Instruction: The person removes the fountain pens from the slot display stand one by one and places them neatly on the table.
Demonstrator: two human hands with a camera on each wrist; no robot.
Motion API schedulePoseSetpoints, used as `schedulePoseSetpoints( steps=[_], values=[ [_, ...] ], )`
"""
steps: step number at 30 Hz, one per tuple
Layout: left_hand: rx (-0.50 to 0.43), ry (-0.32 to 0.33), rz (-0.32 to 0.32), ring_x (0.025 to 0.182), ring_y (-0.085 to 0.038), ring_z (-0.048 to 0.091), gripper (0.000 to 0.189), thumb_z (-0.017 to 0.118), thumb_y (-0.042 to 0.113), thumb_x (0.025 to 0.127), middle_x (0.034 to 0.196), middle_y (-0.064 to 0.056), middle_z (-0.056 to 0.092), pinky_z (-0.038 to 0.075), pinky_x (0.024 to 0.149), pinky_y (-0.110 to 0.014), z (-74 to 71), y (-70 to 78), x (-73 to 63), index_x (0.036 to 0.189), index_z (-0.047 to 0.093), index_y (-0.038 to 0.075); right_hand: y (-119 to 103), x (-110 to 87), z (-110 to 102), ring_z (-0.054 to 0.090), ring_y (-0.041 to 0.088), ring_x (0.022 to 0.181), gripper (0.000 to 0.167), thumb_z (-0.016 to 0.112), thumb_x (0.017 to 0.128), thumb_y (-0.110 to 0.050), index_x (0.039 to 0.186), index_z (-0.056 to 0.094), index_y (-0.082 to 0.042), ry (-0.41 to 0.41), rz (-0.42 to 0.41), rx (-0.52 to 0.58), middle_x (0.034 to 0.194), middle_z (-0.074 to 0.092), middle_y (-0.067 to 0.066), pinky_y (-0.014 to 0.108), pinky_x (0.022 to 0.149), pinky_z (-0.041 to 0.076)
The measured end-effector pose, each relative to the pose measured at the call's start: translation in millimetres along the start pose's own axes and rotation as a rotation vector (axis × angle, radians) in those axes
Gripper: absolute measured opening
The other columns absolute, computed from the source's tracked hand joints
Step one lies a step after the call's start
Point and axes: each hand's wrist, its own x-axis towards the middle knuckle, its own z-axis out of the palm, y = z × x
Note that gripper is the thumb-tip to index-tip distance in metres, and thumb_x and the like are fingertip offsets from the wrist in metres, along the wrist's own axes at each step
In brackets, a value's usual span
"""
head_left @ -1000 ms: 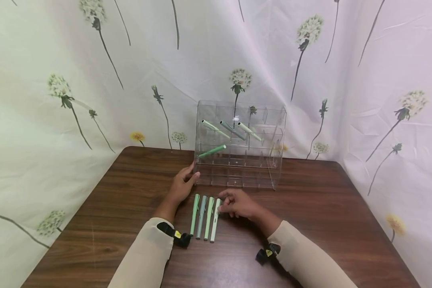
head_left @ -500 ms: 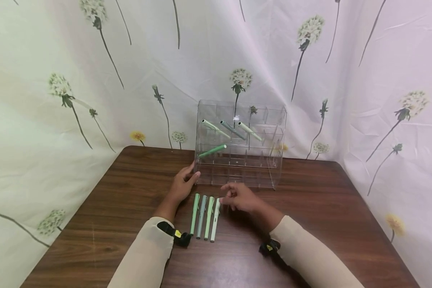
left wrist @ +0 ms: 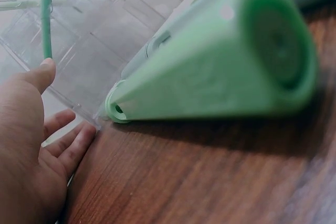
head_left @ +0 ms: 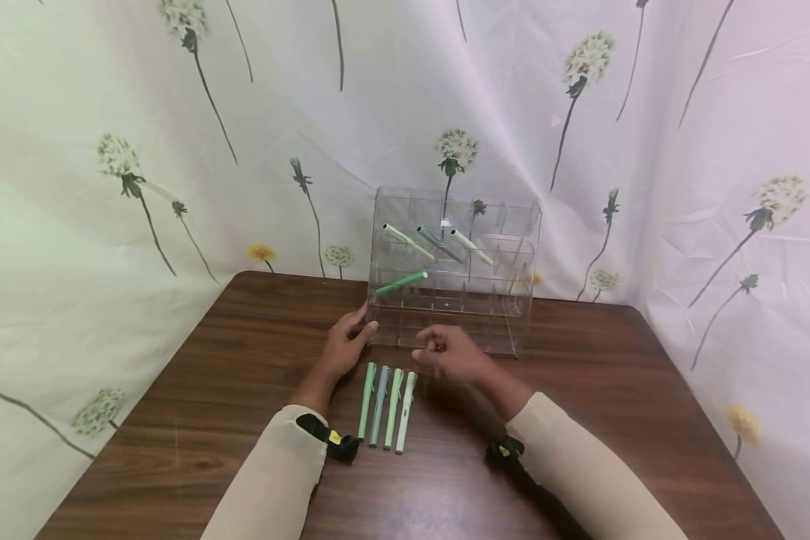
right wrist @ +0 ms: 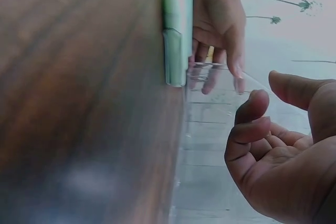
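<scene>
A clear acrylic rack [head_left: 459, 304] with tiered compartments stands at the back of the table. My left hand [head_left: 343, 349] rests at its lower left side, fingers fairly straight along the side and thumb at the front edge. My right hand [head_left: 451, 354] hovers before the rack's lower front, fingers loosely curled, thumb apart, holding nothing. Nearest it lie pens side by side on the table: a whitish pen [head_left: 406, 414], a light green pen [head_left: 392, 410], a grey-blue pen [head_left: 380, 406] and a green pen [head_left: 367, 403]. In the left wrist view a green pen [left wrist: 194, 77] looms close.
Three pens slant in an upper tier: a pale one [head_left: 408, 241], a grey-blue one [head_left: 440, 244] and a cream one [head_left: 473, 247]. A darker green pen [head_left: 402, 283] leans in the tier below. A flowered curtain [head_left: 243, 150] hangs behind the brown wooden table [head_left: 196, 397].
My right hand has moved up and away from the whitish pen's top, toward the rack, with nothing in it. My left hand keeps its place at the rack's side.
</scene>
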Motion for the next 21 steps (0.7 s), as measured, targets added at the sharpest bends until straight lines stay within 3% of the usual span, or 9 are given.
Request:
schedulePoseSetpoints(
  steps=[9, 14, 19, 21],
  values=[
    [0.01, 0.003, -0.009, 0.14, -0.044, 0.061, 0.063, 0.066, 0.034, 0.112, 0.165, -0.021, 0.051, 0.048, 0.119, -0.06, -0.8, 2.3, -0.8, 0.169, 0.041, 0.021, -23.0, 8.6, -9.3, 0.06, 0.02, 0.063, 0.033, 0.071, 0.107, -0.013, 0.136, 0.067, 0.004, 0.171, -0.041, 0.105, 0.091, 0.07, 0.005, 0.038, 0.069, 0.058],
    [0.027, 0.008, -0.006, 0.138, -0.043, 0.062, 0.063, 0.066, 0.032, 0.112, 0.164, -0.022, 0.052, 0.049, 0.118, -0.06, -0.1, 2.3, -1.2, 0.169, 0.042, 0.02, -36.7, 11.8, -17.3, 0.065, 0.03, 0.07, 0.035, 0.071, 0.107, -0.016, 0.138, 0.067, 0.001, 0.226, -0.034, 0.115, 0.091, 0.069, 0.002, 0.04, 0.068, 0.056],
    [0.023, 0.011, 0.001, 0.137, -0.043, 0.062, 0.063, 0.066, 0.031, 0.112, 0.163, -0.023, 0.053, 0.051, 0.116, -0.059, 0.9, 0.9, -0.3, 0.169, 0.042, 0.019, -44.7, 17.3, -25.9, 0.066, 0.024, 0.069, 0.041, 0.072, 0.107, -0.017, 0.142, 0.063, 0.0, 0.283, -0.03, 0.141, 0.092, 0.07, 0.003, 0.037, 0.07, 0.057],
    [0.022, 0.011, 0.002, 0.138, -0.043, 0.062, 0.063, 0.066, 0.032, 0.112, 0.163, -0.022, 0.053, 0.051, 0.116, -0.059, 1.1, 0.6, -0.4, 0.169, 0.042, 0.019, -46.9, 19.7, -27.9, 0.066, 0.027, 0.071, 0.043, 0.072, 0.106, -0.016, 0.144, 0.06, -0.002, 0.308, -0.03, 0.154, 0.092, 0.07, 0.003, 0.036, 0.071, 0.057]
  ],
)
